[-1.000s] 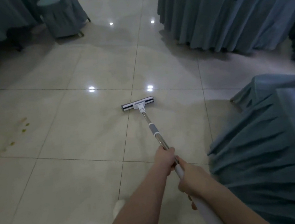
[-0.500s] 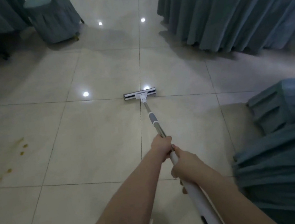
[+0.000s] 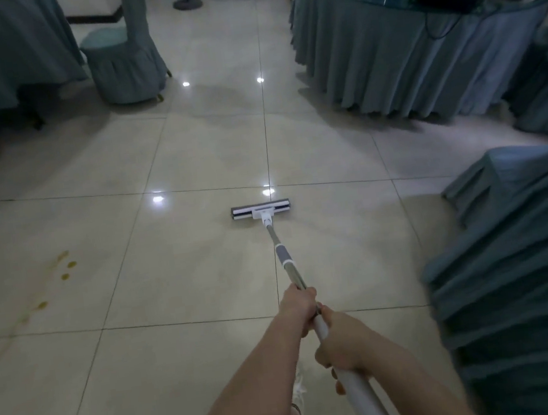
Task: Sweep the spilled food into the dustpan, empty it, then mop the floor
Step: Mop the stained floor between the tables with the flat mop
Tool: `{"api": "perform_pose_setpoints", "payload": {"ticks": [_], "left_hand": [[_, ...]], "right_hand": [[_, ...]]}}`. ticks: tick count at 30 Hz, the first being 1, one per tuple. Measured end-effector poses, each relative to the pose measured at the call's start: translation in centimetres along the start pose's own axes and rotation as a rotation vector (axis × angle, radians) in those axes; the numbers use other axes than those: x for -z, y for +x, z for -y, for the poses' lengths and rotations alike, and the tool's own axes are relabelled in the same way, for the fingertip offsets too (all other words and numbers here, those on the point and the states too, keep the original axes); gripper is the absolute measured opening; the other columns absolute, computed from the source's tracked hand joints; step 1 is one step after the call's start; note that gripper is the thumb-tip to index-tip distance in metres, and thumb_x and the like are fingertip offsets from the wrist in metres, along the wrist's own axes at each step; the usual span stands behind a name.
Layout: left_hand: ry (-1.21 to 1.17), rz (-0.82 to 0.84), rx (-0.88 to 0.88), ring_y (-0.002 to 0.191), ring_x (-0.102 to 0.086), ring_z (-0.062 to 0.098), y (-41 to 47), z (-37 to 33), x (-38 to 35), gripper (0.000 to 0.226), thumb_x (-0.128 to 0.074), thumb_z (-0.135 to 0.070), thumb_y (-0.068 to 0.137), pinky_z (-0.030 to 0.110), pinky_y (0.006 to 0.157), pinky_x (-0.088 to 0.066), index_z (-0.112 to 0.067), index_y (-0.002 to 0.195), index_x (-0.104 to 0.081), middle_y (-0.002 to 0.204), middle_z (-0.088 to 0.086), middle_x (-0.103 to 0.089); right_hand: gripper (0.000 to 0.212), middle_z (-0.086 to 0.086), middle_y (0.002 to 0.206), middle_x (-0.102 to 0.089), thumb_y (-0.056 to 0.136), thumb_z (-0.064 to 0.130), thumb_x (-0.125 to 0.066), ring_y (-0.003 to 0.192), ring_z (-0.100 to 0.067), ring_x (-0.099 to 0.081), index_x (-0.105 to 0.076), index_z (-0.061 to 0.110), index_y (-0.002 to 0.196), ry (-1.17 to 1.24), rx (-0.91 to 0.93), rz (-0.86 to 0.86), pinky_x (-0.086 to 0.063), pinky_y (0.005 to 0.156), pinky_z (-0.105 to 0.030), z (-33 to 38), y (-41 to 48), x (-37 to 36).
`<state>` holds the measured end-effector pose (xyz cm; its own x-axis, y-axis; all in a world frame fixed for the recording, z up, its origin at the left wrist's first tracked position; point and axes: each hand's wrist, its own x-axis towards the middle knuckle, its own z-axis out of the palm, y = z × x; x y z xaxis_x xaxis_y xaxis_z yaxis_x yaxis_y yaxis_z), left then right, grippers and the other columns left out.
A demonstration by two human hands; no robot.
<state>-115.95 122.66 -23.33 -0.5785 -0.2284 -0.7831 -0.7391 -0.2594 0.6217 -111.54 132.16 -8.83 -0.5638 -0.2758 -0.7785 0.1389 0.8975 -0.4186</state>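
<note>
My left hand (image 3: pixel 299 307) is clenched round the mop handle (image 3: pixel 282 256), fingers curled over the metal part. My right hand (image 3: pixel 344 345) grasps the white part of the same handle just behind it, nearer my body, and the two hands almost touch. From the left hand the handle runs straight ahead and down to the mop head (image 3: pixel 261 210), which lies flat and crosswise on the tiled floor (image 3: pixel 187 356), well in front of both hands. Far out to the left of the hands, a few yellow-brown spots (image 3: pixel 66 267) sit on the tiles, well apart from the mop head. Close on the right of my right hand hangs a pleated tablecloth (image 3: pixel 518 298). Beyond the mop head, ahead and to the right, stands a skirted round table (image 3: pixel 403 64); ahead and left, a covered chair (image 3: pixel 125 63).
</note>
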Motion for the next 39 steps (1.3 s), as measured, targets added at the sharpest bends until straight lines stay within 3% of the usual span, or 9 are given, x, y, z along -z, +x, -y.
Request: {"api": "perform_pose_setpoints", "payload": {"ticks": [3, 7, 12, 17, 21, 30, 33, 35, 39], "left_hand": [[0.05, -0.013, -0.027, 0.093, -0.067, 0.037, -4.6, 7.3, 2.3, 0.034, -0.054, -0.028, 0.077, 0.052, 0.082, -0.057, -0.009, 0.105, -0.058, 0.101, 0.021, -0.067], [0.037, -0.06, -0.014, 0.092, -0.068, 0.035, -13.4, 16.2, 5.9, 0.024, -0.053, -0.023, 0.086, 0.047, 0.079, -0.059, -0.01, 0.105, -0.059, 0.097, 0.017, -0.067], [-0.068, -0.093, -0.015, 0.085, -0.064, 0.033, -22.0, 23.0, 10.5, 0.015, -0.055, -0.017, 0.09, 0.042, 0.077, -0.056, -0.007, 0.1, -0.059, 0.091, 0.015, -0.064], [-0.115, -0.109, -0.052, 0.079, -0.061, 0.029, -28.7, 28.7, 15.6, 0.019, -0.056, -0.018, 0.09, 0.033, 0.063, -0.048, -0.004, 0.101, -0.061, 0.081, 0.011, -0.061], [-0.121, -0.12, -0.07, 0.071, -0.057, 0.026, -34.2, 35.0, 19.6, 0.015, -0.056, -0.015, 0.09, 0.03, 0.062, -0.045, -0.002, 0.096, -0.061, 0.074, 0.009, -0.058], [-0.142, -0.211, -0.097, 0.06, -0.049, 0.019, -50.3, 52.8, 27.0, 0.016, -0.053, -0.012, 0.091, 0.025, 0.051, -0.037, -0.006, 0.078, -0.057, 0.067, 0.006, -0.051], [-0.146, -0.246, -0.086, 0.071, -0.053, 0.025, -53.9, 57.9, 27.4, 0.012, -0.053, -0.015, 0.09, 0.029, 0.062, -0.04, -0.005, 0.089, -0.061, 0.073, 0.008, -0.055], [-0.155, -0.257, -0.079, 0.069, -0.053, 0.024, -56.2, 61.0, 27.2, 0.011, -0.053, -0.015, 0.09, 0.028, 0.06, -0.041, -0.006, 0.087, -0.059, 0.073, 0.008, -0.056], [-0.18, -0.304, -0.075, 0.075, -0.054, 0.026, -60.5, 67.0, 26.0, 0.017, -0.053, -0.016, 0.091, 0.03, 0.064, -0.041, -0.004, 0.096, -0.063, 0.08, 0.01, -0.058]], "right_hand": [[0.059, -0.006, 0.094, -0.051, 0.078, 0.003, -0.057, 0.087, -0.026, -0.055, -0.04, 0.014, 0.134, -0.033, 0.031, 0.003, -0.055, 0.09, -0.046, -2.4, -5.3, -7.0], [0.058, -0.009, 0.099, -0.054, 0.078, 0.003, -0.057, 0.086, -0.027, -0.057, -0.04, 0.014, 0.132, -0.013, 0.038, 0.032, -0.056, 0.088, -0.048, -4.6, -12.8, -16.5], [0.052, -0.014, 0.091, -0.056, 0.08, -0.005, -0.052, 0.058, -0.025, -0.059, -0.044, 0.015, 0.127, 0.092, -0.013, 0.092, -0.06, 0.069, -0.048, -4.9, -20.1, -24.3], [0.045, -0.014, 0.084, -0.056, 0.082, -0.006, -0.052, 0.049, -0.022, -0.058, -0.047, 0.012, 0.123, 0.047, 0.012, 0.117, -0.057, 0.05, -0.034, -3.5, -26.3, -31.1], [0.043, -0.017, 0.081, -0.056, 0.083, -0.007, -0.052, 0.044, -0.023, -0.058, -0.046, 0.01, 0.122, 0.033, -0.007, 0.143, -0.052, 0.043, -0.029, -3.8, -31.1, -38.7], [0.042, -0.016, 0.086, -0.056, 0.083, -0.007, -0.051, 0.047, -0.026, -0.06, -0.044, 0.012, 0.119, 0.015, -0.002, 0.212, -0.055, 0.043, -0.033, -7.7, -45.2, -57.4], [0.04, -0.016, 0.086, -0.055, 0.083, -0.007, -0.051, 0.047, -0.027, -0.059, -0.044, 0.013, 0.118, 0.021, 0.001, 0.226, -0.057, 0.052, -0.039, -9.8, -49.2, -61.5], [0.042, -0.017, 0.086, -0.054, 0.084, -0.006, -0.05, 0.05, -0.027, -0.059, -0.044, 0.014, 0.12, 0.004, -0.003, 0.241, -0.058, 0.057, -0.042, -11.7, -51.6, -63.7], [0.046, -0.017, 0.087, -0.058, 0.083, -0.003, -0.054, 0.067, -0.033, -0.065, -0.043, 0.013, 0.124, -0.077, 0.029, 0.239, -0.059, 0.076, -0.052, -16.0, -55.7, -67.8]]}}
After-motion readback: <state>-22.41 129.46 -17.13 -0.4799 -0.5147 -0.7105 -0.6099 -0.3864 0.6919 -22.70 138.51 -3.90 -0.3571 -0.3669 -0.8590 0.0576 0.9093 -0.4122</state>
